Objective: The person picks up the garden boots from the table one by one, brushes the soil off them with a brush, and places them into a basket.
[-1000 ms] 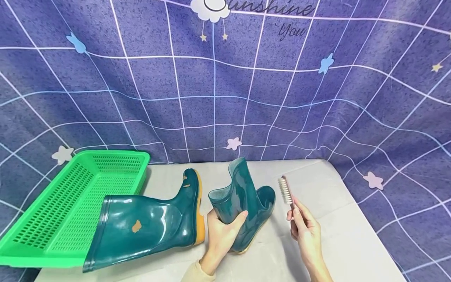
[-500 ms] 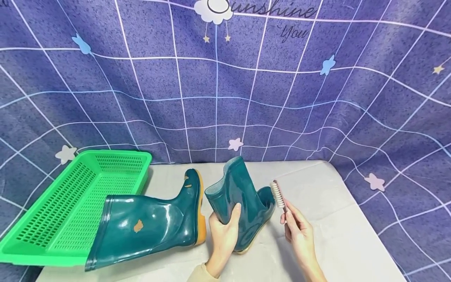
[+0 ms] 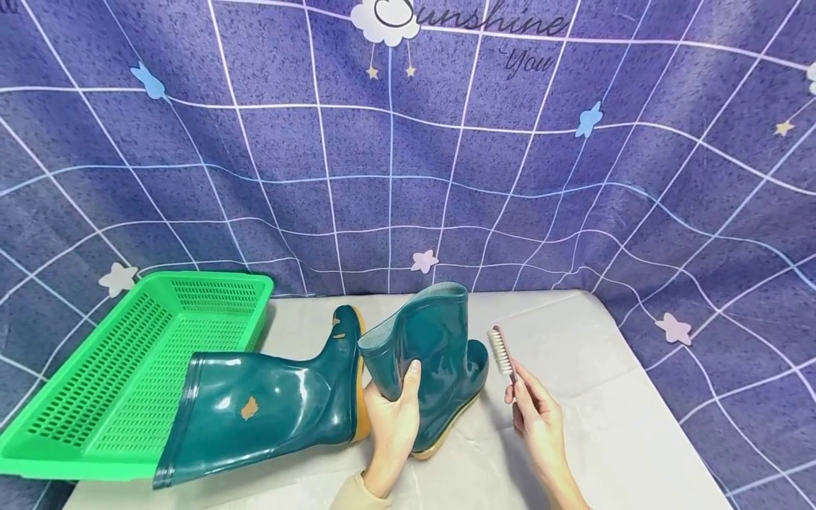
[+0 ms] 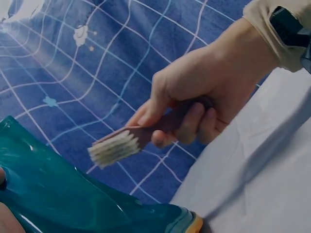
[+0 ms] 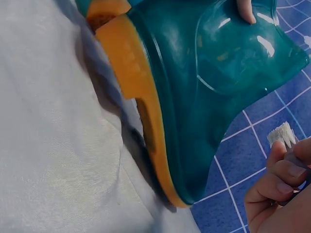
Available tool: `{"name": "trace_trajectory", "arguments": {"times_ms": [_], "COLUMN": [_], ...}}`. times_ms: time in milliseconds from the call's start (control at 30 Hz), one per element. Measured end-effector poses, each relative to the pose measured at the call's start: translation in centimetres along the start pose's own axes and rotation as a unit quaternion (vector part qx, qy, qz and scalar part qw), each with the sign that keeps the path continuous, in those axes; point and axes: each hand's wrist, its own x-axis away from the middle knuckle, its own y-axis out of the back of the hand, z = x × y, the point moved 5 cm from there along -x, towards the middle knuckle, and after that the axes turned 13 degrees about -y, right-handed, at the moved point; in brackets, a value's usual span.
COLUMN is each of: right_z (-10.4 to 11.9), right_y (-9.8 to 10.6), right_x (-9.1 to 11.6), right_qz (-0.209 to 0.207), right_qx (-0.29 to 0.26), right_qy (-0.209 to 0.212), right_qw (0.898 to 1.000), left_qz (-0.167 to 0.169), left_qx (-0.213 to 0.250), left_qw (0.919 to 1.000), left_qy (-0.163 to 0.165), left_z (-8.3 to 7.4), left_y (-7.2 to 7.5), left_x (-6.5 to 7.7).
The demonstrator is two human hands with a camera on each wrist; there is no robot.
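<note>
Left grip (image 3: 392,421) holds a green boot (image 3: 440,340) by its shaft over the desk (image 3: 599,368), right grip (image 3: 538,421) a brush (image 3: 501,354) just off that boot: picking-up looks done, brushing the tan-patched second boot (image 3: 280,397) seems left.

Beige sleeves (image 4: 261,22); black boxy device (image 4: 287,26) on right one.
</note>
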Motion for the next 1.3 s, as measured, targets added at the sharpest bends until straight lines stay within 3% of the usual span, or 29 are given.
{"name": "trace_trajectory", "arguments": {"times_ms": [500, 800, 1067, 1300], "right_z": [-1.0, -2.5, -2.4, -1.8], "right_y": [0.2, -0.1, -0.3, -1.6], "right_x": [-0.4, -0.9, -0.4, 0.6], "right_qz": [-0.008, -0.011, -0.006, 0.023], "right_qx": [0.017, 0.057, 0.093, 0.113], "right_qy": [-0.018, -0.065, -0.099, -0.076], "right_qw": [1.000, 0.996, 0.991, 0.990], "left_qz": [-0.033, -0.047, -0.053, -0.071], "left_qx": [-0.003, -0.012, 0.001, -0.008], "left_qw": [0.9990, 0.9983, 0.9961, 0.9934], "left_qy": [-0.032, -0.030, -0.070, -0.090], "left_z": [-1.6, -2.4, -3.7, -4.7], "left_y": [1.6, 2.2, 3.1, 4.8], "left_x": [-1.0, -1.6, -2.6, -3.8]}}
